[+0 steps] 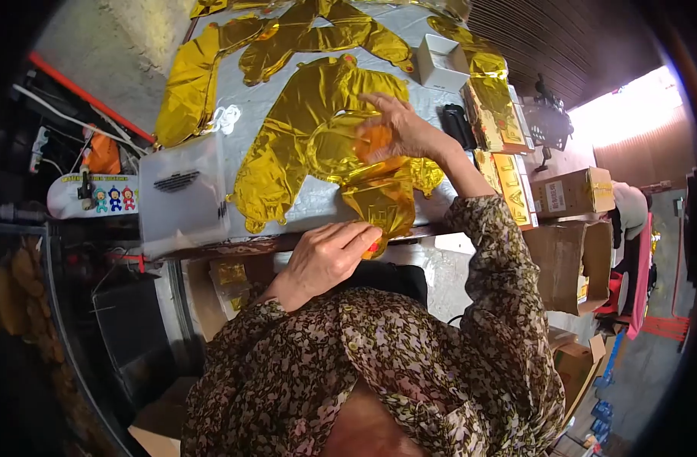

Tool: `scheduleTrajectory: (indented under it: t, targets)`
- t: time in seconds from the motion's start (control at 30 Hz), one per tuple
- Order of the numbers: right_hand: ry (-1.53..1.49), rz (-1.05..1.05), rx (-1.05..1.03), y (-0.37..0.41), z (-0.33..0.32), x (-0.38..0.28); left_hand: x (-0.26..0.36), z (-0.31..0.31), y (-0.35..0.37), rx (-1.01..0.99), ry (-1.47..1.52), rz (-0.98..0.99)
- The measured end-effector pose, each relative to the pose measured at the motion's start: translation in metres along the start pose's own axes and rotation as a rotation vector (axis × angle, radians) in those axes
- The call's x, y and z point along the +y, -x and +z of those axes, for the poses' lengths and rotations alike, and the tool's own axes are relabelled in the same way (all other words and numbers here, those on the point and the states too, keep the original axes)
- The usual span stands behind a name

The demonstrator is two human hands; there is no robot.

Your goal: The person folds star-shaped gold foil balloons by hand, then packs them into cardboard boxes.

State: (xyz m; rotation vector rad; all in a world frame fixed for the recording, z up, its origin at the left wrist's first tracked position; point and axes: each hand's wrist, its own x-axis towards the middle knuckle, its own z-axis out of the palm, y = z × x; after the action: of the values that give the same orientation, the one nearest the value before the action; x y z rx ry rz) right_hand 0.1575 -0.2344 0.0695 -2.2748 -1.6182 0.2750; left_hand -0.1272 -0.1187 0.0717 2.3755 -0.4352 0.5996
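A flat gold foil balloon (287,145) lies on the table in front of me, its shiny lobes spread out. Across its lower right part runs a loose, partly see-through gold piece with an orange patch. My left hand (329,259) is at the table's front edge, fingers together on the lower end of a gold foil strip (379,209), beside a small red-orange spot. Above the balloon's right side is my right hand (402,133), fingers spread and slightly curled, with nothing gripped in them.
More flat gold balloons (184,91) lie at the left and far side. A white open box (443,65), a black object (458,126) and printed boxes (508,171) stand at right. A clear plastic box (182,194) sits at left, cardboard cartons (565,255) beyond the table's right.
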Motion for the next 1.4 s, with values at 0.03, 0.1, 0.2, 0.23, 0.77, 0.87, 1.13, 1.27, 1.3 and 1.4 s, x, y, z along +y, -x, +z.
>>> scheduleTrajectory:
  t: [0.03,0.1,0.2,0.23,0.77,0.87,1.13,1.27,1.3,1.4]
  targets:
    - [0.070,-0.056,-0.062,0.002,0.003,-0.002,-0.001,-0.001,0.000,0.009,-0.006,0.001]
    - [0.122,-0.130,-0.041,0.004,0.019,-0.007,-0.002,-0.003,0.003,0.025,-0.013,-0.004]
    - [0.076,-0.162,0.006,0.003,0.022,-0.008,-0.004,-0.001,0.007,0.021,0.011,-0.003]
    - [0.075,-0.160,0.003,0.003,0.024,-0.007,-0.005,-0.001,0.007,0.015,0.016,-0.001]
    - [0.224,0.155,0.646,-0.067,-0.036,0.039,-0.009,0.010,-0.020,0.045,-0.053,-0.035]
    - [0.149,0.249,0.567,-0.015,-0.034,0.020,-0.009,0.017,-0.024,0.082,-0.021,-0.051]
    - [-0.781,0.725,0.285,0.113,-0.014,-0.046,-0.004,0.032,-0.029,0.049,0.047,-0.083]
    - [-1.043,0.714,0.370,0.122,0.012,-0.057,-0.001,0.039,-0.029,-0.019,0.062,-0.106]
    - [-1.048,0.710,0.364,0.122,0.016,-0.054,-0.001,0.040,-0.027,-0.033,0.071,-0.112]
    - [-0.854,0.663,0.311,0.120,0.023,-0.042,0.001,0.042,-0.027,0.031,0.134,-0.059]
